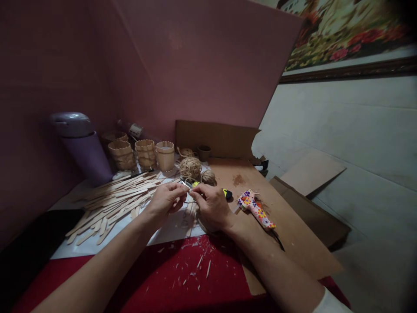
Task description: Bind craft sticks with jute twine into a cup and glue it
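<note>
Bridging left hand (166, 201), right hand (212, 208): small piece (190, 190)

A room in a home is suggested, as the table (156, 278) is covered with a red cloth and a framed flower picture (352, 39) is seen at the upper right. Its use for handicraft is shown by what is set out: flat wooden sticks (120, 204) are heaped on white paper (61, 251), balls of twine (190, 168) and wooden cups (165, 156) are grouped behind, and a flower-patterned glue gun (256, 208) is laid on cardboard (293, 248).
</note>
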The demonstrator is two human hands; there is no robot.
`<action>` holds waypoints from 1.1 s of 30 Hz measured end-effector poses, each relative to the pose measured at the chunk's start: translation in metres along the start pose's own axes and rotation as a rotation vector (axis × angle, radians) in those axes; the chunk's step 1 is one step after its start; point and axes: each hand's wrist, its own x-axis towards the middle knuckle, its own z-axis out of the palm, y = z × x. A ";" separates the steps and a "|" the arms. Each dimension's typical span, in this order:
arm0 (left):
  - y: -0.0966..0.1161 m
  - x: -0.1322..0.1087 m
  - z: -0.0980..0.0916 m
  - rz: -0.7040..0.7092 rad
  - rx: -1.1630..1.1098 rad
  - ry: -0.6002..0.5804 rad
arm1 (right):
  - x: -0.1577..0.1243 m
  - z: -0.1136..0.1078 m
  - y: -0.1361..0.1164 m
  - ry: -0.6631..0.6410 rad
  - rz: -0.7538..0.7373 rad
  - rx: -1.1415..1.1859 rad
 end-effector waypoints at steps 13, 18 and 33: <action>0.001 -0.003 0.005 0.026 0.245 -0.038 | -0.001 -0.009 0.001 -0.015 -0.237 -0.182; -0.002 -0.002 0.002 0.058 0.246 -0.139 | 0.000 -0.007 0.002 -0.030 -0.054 -0.081; -0.001 -0.002 0.005 0.078 0.198 -0.097 | 0.003 -0.003 0.001 -0.049 0.081 -0.081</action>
